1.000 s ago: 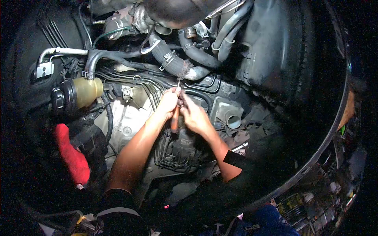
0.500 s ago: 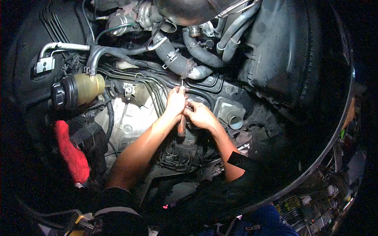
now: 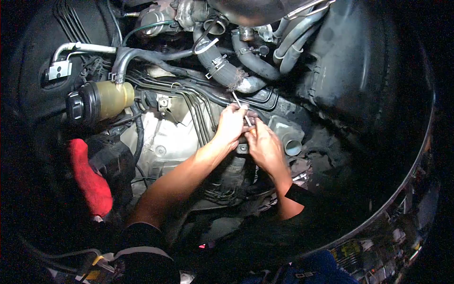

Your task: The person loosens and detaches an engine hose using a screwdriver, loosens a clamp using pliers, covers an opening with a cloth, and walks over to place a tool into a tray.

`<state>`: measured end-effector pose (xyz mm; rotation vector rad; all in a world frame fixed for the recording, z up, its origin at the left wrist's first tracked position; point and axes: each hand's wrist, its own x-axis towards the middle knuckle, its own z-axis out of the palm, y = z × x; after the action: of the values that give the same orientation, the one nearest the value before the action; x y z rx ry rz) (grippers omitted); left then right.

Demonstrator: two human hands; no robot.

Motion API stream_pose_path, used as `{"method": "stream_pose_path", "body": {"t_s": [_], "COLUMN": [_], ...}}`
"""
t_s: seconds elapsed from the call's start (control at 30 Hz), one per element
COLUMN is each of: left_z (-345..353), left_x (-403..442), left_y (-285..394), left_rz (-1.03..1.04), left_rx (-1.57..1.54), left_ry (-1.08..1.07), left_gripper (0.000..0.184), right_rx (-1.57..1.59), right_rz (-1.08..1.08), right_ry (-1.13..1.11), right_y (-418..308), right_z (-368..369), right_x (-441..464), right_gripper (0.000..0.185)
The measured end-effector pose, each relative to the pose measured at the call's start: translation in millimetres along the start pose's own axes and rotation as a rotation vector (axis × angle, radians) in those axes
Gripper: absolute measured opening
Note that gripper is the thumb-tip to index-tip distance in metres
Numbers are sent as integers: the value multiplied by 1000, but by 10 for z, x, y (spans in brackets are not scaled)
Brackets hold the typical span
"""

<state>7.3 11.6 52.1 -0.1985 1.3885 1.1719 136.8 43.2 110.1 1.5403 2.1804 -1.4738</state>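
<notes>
Gripping slim tool (image 3: 237, 99) near shaft with left hand (image 3: 230, 127), closing right hand (image 3: 267, 147) around mostly hidden orange handle. Swung from near upright to slanted, now aiming obliquely at frayed end of ribbed hose (image 3: 221, 70), just below it.

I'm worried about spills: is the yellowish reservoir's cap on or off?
On: the black cap covers the black-collared end of the yellowish reservoir.

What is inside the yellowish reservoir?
Nothing can be made out inside: the cloudy wall of the reservoir shows only its yellowish tint, and the black cap covers one end, so any contents stay hidden.
</notes>
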Motion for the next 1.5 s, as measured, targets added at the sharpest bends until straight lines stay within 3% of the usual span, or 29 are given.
{"method": "stream_pose_path", "body": {"t_s": [0.1, 0.23, 0.53, 0.57, 0.67, 0.7, 0.83, 1.1, 1.47, 1.5], "left_z": [61, 171, 377, 403, 485, 500, 526, 602, 501, 511], "left_x": [-18, 101, 142, 175, 316, 342, 382, 442, 609, 609], "left_y": [106, 52, 35, 33, -16, -29, -121, -178, -202, -179], "left_rz": [-28, 45, 25, 30, 44, 56, 105, 80, 170, 166], "left_rx": [51, 13, -218, -243, -318, -329, -294, -344, -352, -369], "left_ry": [-124, -88, -57, -63, -58, -55, 18, -3, 57, 83], "left_gripper": [23, 23, 20, 20, 18, 18, 17, 18, 30, 30], "right_rx": [20, -137, -477, -470, -518, -522, -399, -344, -242, -232], "right_rz": [-30, -111, -198, -114, -77, 2, 137, 265, 27, -96], "right_ry": [42, 237, 430, 357, 420, 306, 191, 181, 206, 359], "right_y": [103, 134, 180, 202, 392, 383, 400, 387, 636, 645], "right_z": [-47, -127, -354, -376, -330, -354, -238, -270, -90, -38], "right_x": [-21, 28, 180, 224, 389, 438, 546, 677, 1032, 1018], "right_gripper": [39, 34, 23, 24, 28, 33, 39, 37, 31, 27]}}
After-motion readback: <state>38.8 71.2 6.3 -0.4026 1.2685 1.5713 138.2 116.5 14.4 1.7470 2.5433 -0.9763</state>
